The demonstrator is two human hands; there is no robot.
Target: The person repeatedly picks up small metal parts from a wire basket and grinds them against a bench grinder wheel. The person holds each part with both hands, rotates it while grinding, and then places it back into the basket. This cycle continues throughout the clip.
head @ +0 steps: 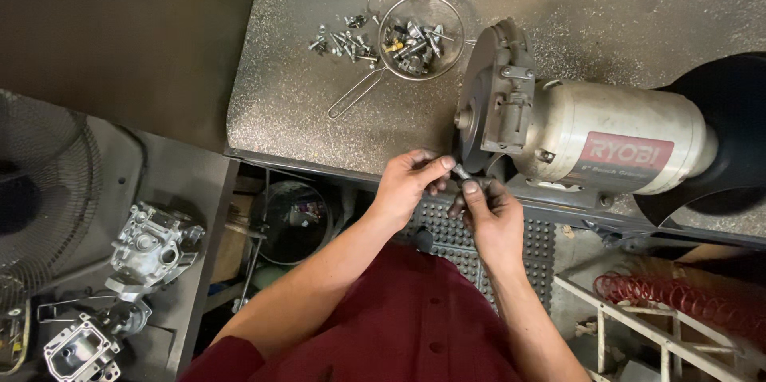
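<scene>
small dull metal bolt (pixel 461 172) is pinched between left hand (pixel 408 184) and right hand (pixel 488 208), steadied at grey bench grinder wheel (pixel 472 114) on speckled desk (pixel 319 110).

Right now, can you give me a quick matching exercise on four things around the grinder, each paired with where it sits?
Things:
1. small metal part
2. wire strainer
3. loose screws
4. red coiled hose

Places:
A. on the bench, just left of the strainer
B. lower right, below the bench
C. pinched between the left hand and right hand at the bench grinder
D. on the bench, holding bolts and fittings

Pairs: 1-C, 2-D, 3-A, 4-B
</scene>
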